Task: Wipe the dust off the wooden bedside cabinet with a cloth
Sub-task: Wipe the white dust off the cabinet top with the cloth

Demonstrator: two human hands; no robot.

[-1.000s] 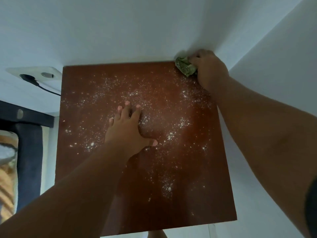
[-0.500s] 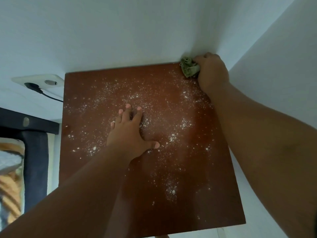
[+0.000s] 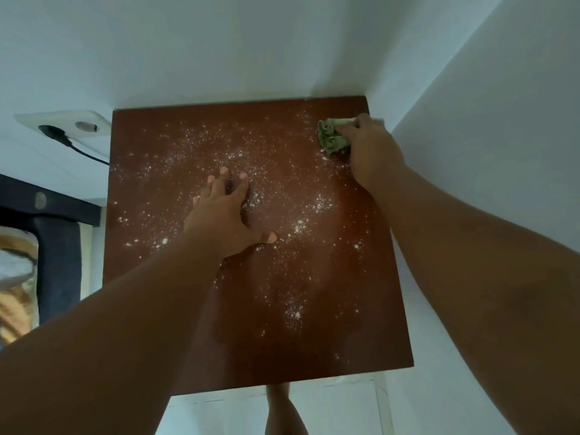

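The reddish-brown wooden cabinet top fills the middle of the view, speckled with white dust across most of its surface. My right hand grips a crumpled green cloth and presses it on the top near the far right corner. My left hand lies flat on the middle of the top with its fingers spread, holding nothing.
White walls meet at the corner behind and to the right of the cabinet. A white wall socket with a black plug and cable sits to the left. A dark bed frame and bedding lie at the far left. My leg shows below the front edge.
My right hand has drawn the cloth from the far right corner a little toward me along the right edge. The left hand has stayed put. The view tilted slightly down.
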